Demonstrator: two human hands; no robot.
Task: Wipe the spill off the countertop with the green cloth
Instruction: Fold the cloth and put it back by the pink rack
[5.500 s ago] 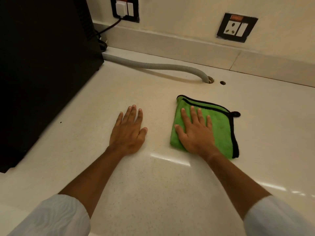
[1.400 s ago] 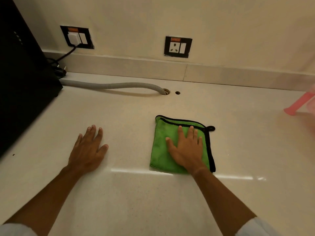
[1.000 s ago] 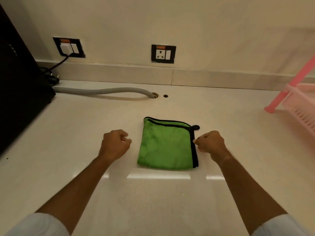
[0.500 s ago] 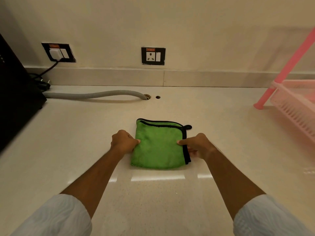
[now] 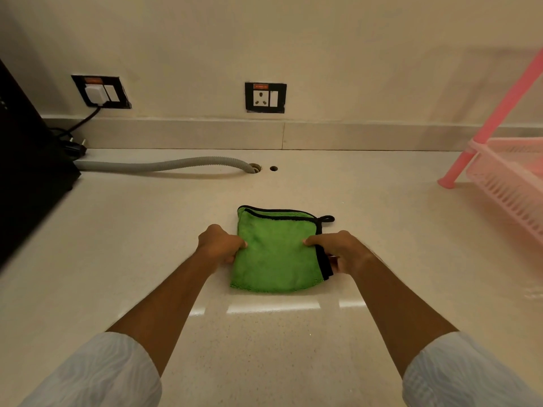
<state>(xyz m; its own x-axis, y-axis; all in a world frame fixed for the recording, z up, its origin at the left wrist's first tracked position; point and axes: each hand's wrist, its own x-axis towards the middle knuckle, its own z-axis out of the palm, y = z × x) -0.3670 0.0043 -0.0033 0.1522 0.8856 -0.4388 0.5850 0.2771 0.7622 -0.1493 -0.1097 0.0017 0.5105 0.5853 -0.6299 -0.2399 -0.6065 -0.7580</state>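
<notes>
Head view: my left hand and right hand went from flat palms to pinching the side edges of the green cloth, mid-countertop. Wiping looks done; no spill visible.

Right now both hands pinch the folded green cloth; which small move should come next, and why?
Probably lift and unfold it: the left hand and right hand grip opposite edges of the green cloth, which lies folded flat on the countertop.
</notes>
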